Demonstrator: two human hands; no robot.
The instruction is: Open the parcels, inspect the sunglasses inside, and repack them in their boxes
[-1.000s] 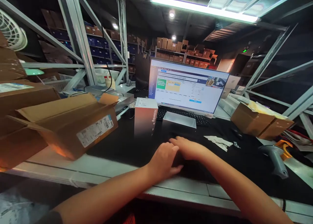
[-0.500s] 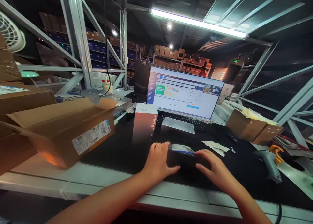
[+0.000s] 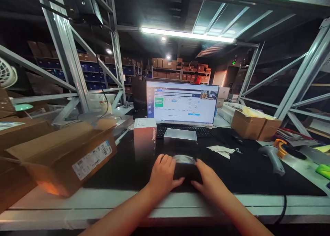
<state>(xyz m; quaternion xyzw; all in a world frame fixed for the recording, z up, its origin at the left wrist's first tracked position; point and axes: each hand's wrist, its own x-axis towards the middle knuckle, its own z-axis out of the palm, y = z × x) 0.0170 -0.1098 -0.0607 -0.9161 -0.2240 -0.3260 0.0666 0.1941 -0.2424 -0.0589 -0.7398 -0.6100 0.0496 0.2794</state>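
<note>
Between my hands, low over the black mat (image 3: 239,179), is a dark box-like item (image 3: 184,159) with a shiny whitish top. Its dark front blends into the mat, so its exact kind cannot be told. My left hand (image 3: 163,172) grips its left side, thumb toward me. On the opposite side my right hand (image 3: 207,177) holds it with fingers at the upper edge and the thumb lower down. Just beyond stands an open box (image 3: 179,135) with a pale inside. To its left a tall white-to-red carton (image 3: 144,138) stands upright, lettering on its side.
A monitor (image 3: 180,103) and keyboard (image 3: 203,131) are behind. An open cardboard box (image 3: 90,160) sits left. Crumpled paper (image 3: 221,150), a handheld scanner (image 3: 273,159), a tape dispenser (image 3: 281,148) and cardboard boxes (image 3: 247,124) lie right. Metal rack posts (image 3: 74,64) frame the desk.
My right hand has come closer to my left, its fingers now against the item's right side. The whole view has shifted as my head moved.
</note>
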